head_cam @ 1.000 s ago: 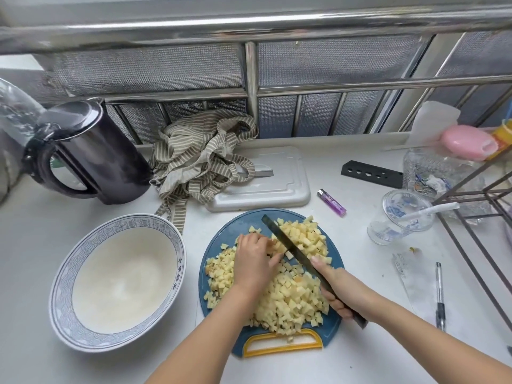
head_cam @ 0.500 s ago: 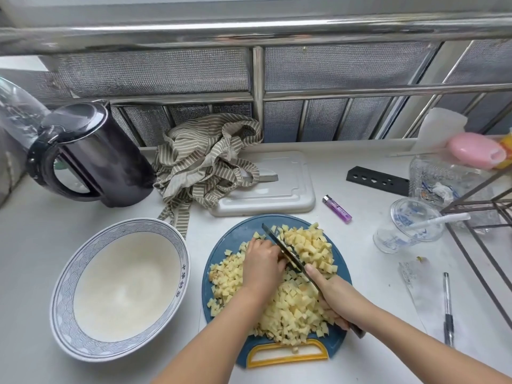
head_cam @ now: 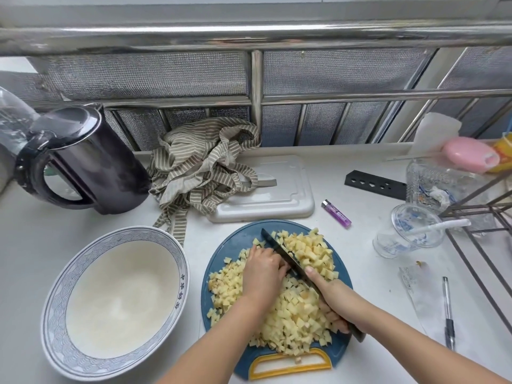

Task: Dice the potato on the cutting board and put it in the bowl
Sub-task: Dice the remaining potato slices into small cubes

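Gripping the knife (head_cam: 293, 263) in the right hand (head_cam: 331, 299), the person risked cutting the left hand (head_cam: 261, 270), curled tightly over potato dice (head_cam: 293, 314) just beside the blade (head_cam: 273, 242).

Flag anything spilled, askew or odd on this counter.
The clear plastic cup looks tipped on its side right of the cutting board. One potato cube sits in the board's yellow handle opening.
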